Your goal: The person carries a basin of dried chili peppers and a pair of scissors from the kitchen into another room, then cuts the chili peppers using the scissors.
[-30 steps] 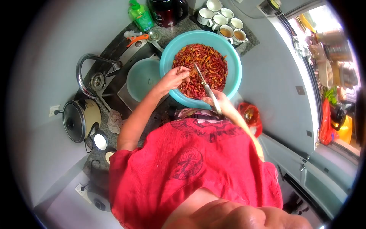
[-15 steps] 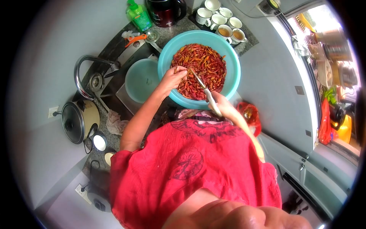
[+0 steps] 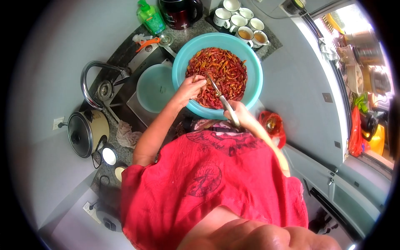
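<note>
A large turquoise basin (image 3: 255, 85) holds a heap of red and orange dried chili peppers (image 3: 223, 66), many in short pieces. Over its left side, my left hand (image 3: 191, 88) is closed in a pinch on what looks like a chili pepper, mostly hidden by the fingers. My right hand (image 3: 239, 111) is wrapped around the pale handles of a pair of scissors (image 3: 217, 91) at the basin's near edge. The blades point up and left across the chilies, their tips close to my left fingertips.
Left of the basin, a smaller pale-green bowl (image 3: 154, 88) sits in the sink under a curved faucet (image 3: 86, 83). White mugs (image 3: 238, 21), a green bottle (image 3: 152, 18) and a dark kettle (image 3: 181, 14) stand behind. A rice cooker (image 3: 79, 133) is at left, a red bag (image 3: 271, 127) at right.
Both hands have shifted only slightly. The scissors have moved a little to the left, and their tips sit slightly higher beside my left fingers.
</note>
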`<state>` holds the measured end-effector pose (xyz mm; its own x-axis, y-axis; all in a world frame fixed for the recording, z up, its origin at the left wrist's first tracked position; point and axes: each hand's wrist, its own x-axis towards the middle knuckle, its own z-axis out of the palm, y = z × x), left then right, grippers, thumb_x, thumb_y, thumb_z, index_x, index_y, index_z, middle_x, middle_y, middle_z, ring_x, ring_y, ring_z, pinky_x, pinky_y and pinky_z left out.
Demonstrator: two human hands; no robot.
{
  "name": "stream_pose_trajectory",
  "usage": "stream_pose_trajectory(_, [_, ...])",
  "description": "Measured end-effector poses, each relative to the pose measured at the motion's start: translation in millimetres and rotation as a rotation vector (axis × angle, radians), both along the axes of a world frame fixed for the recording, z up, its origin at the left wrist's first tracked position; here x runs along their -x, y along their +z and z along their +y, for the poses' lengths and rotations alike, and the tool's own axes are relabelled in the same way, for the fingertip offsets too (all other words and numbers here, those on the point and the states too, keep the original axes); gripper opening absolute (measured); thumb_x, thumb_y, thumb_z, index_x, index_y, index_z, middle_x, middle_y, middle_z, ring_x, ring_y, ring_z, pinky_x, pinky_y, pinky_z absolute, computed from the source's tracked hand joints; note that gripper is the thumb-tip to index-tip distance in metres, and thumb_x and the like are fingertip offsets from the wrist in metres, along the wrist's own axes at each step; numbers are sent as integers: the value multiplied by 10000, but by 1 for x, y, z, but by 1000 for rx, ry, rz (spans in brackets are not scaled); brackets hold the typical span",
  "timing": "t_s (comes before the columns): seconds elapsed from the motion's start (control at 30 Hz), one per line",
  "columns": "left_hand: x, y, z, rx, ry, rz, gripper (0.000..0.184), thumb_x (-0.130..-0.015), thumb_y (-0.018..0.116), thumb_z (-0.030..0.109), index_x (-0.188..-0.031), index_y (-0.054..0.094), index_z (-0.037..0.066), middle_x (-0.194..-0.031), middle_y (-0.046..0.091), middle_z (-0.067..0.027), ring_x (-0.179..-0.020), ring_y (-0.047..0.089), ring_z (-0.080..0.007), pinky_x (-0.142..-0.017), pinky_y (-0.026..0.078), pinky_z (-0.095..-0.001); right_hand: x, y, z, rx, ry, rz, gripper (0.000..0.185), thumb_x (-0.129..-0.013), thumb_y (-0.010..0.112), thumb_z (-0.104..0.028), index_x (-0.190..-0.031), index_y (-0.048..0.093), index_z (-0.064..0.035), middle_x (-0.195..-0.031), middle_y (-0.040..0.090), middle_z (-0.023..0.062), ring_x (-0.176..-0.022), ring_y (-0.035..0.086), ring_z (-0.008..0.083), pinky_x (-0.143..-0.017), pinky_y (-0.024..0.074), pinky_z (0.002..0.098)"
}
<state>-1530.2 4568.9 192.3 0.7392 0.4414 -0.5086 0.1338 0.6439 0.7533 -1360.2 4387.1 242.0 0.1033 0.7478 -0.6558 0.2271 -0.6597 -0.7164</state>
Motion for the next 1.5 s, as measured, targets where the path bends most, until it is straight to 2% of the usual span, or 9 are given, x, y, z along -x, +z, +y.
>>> stream_pose_trajectory(0.13, [4, 2, 0, -13, 29, 14, 148, -954, 584, 168, -1048, 576, 54, -781, 588, 6, -445, 335, 7, -381, 225, -183, 0, 2, -2, -30, 40, -70, 449, -770, 656, -252, -1128, 574, 7, -922, 652, 170, -838, 620, 230, -758, 481, 351])
stream_pose_trajectory(0.3, [6, -3, 0, -29, -30, -9, 140, -944, 606, 173, -1011, 601, 50, -773, 597, 5, -457, 336, -3, -389, 227, -190, 2, -2, 0, -75, 8, -141, 470, -796, 632, -316, -1129, 570, 10, -1003, 651, 217, -959, 635, 294, -837, 470, 382])
stream_pose_trajectory(0.4, [3, -3, -1, -56, -33, 37, 126, -937, 616, 169, -980, 611, 51, -766, 598, 6, -464, 338, -6, -392, 231, -191, 4, -1, 5, -53, 3, -126, 456, -781, 645, -316, -1101, 592, 5, -983, 661, 218, -951, 645, 315, -825, 475, 396])
stream_pose_trajectory(0.6, [8, -4, -1, 28, 49, -1, 161, -928, 630, 159, -1027, 587, 39, -828, 640, -35, -469, 342, 2, -396, 231, -185, 6, -5, 2, -34, -55, -135, 371, -733, 692, -245, -1016, 637, -11, -860, 674, 164, -824, 653, 252, -763, 487, 371])
stream_pose_trajectory(0.8, [10, -14, 3, 14, 23, 44, 162, -928, 624, 144, -1038, 578, 33, -871, 657, -62, -469, 343, 5, -394, 228, -185, 3, 0, 2, 6, -42, -86, 350, -724, 700, -215, -991, 641, 2, -814, 664, 140, -776, 626, 209, -733, 484, 352])
stream_pose_trajectory(0.93, [8, -12, 2, -7, 44, 48, 156, -928, 623, 142, -1030, 577, 33, -876, 662, -66, -463, 338, 6, -391, 223, -184, -2, -8, -3, -18, -54, 12, 384, -731, 689, -222, -1029, 620, 11, -846, 651, 146, -795, 615, 214, -741, 478, 350])
stream_pose_trajectory(1.1, [7, -8, 0, -13, 90, 61, 143, -929, 612, 136, -1041, 576, 56, -888, 653, -64, -472, 348, -2, -405, 239, -171, -6, -9, -4, -10, -10, 31, 495, -754, 662, -265, -1145, 540, 13, -973, 621, 174, -908, 595, 224, -801, 459, 346])
stream_pose_trajectory(1.43, [1, -3, -5, -17, 104, -1, 156, -922, 627, 134, -1032, 561, 46, -892, 662, -63, -462, 360, -11, -397, 258, -188, -2, -4, 9, -46, -23, -30, 475, -764, 653, -281, -1115, 554, 23, -984, 636, 185, -905, 614, 247, -810, 468, 351])
stream_pose_trajectory(1.5, [1, -3, -7, -15, 113, 17, 183, -926, 613, 125, -1072, 550, 34, -897, 645, -84, -469, 342, -3, -403, 247, -173, -1, -2, 10, -9, -33, -19, 438, -760, 661, -279, -1079, 595, 14, -924, 654, 172, -857, 627, 239, -794, 476, 359])
